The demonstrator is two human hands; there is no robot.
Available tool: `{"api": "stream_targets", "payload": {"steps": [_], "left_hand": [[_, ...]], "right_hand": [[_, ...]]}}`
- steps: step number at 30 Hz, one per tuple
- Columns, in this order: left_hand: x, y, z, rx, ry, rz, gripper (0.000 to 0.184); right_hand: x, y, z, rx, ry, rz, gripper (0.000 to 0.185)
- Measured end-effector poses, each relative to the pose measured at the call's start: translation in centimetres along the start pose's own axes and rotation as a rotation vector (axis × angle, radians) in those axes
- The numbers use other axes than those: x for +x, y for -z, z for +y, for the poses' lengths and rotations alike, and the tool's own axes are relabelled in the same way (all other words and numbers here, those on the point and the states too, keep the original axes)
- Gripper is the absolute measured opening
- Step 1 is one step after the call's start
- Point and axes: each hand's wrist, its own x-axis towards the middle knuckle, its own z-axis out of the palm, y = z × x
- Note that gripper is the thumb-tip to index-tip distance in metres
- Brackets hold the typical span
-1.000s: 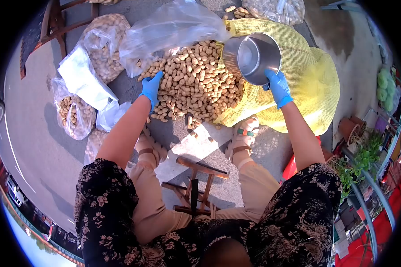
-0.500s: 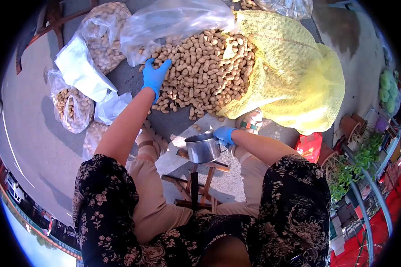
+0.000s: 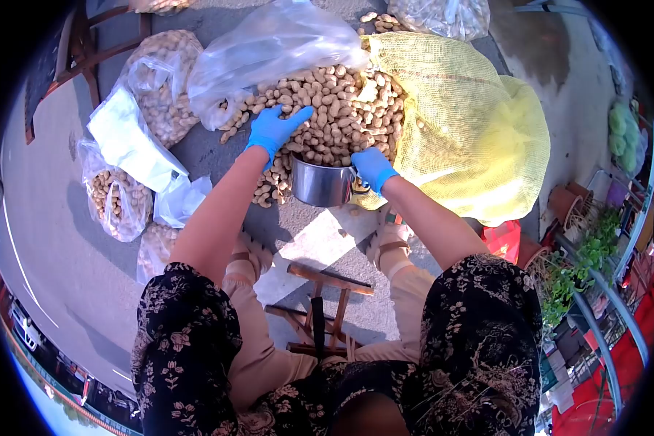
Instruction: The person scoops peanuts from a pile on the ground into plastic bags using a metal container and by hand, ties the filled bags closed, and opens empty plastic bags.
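Note:
A heap of unshelled peanuts (image 3: 334, 105) spreads over the ground in front of me. The steel mug (image 3: 321, 184) is pushed against the near side of this heap, its mouth toward the nuts. At the mug's right side, my right hand (image 3: 373, 168) in a blue glove is closed around the handle, which it mostly hides. My left hand (image 3: 277, 129), gloved in blue too, lies on the heap's left part just above the mug, fingers stretched out and apart. Peanuts show at the mug's rim; its inside is hidden.
A yellow mesh sack (image 3: 465, 123) lies right of the heap, a clear plastic bag (image 3: 276, 43) behind it. Bags of peanuts (image 3: 163, 87) and a white bag (image 3: 131, 131) stand left. Below me is a wooden stool (image 3: 330, 283); potted plants (image 3: 578, 265) are far right.
My right hand has carried the mug forward from between my knees to the heap. My left hand has shifted right over the peanuts, nearer to the mug.

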Motion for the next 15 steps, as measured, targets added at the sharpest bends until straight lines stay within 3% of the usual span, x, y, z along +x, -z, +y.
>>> {"api": "stream_targets", "payload": {"steps": [3, 4, 7, 8, 11, 15], "left_hand": [[0.3, -1.4, 1.0, -0.048, -0.065, -0.095, 0.093], [0.0, -1.8, 1.2, 0.063, -0.11, -0.046, 0.089], [-1.6, -2.1, 2.3, 0.375, -0.196, -0.087, 0.084], [-2.4, -3.1, 1.8, 0.418, -0.288, 0.015, 0.081], [-5.9, -3.5, 4.0, 0.632, -0.378, -0.11, 0.075], [-8.3, -5.0, 2.9, 0.224, -0.567, -0.138, 0.07]], "right_hand": [[3.2, 0.7, 0.7, -0.661, 0.482, 0.106, 0.028], [2.9, 1.2, 0.1, -0.582, 0.391, 0.052, 0.031], [1.9, 0.9, -0.3, -0.29, 0.209, 0.181, 0.032], [1.4, 0.9, -0.3, -0.302, 0.259, 0.175, 0.032], [0.1, 0.2, -0.1, -0.289, 0.369, 0.28, 0.032], [-2.1, -0.2, -0.2, -0.254, 0.495, 0.307, 0.031]]}}
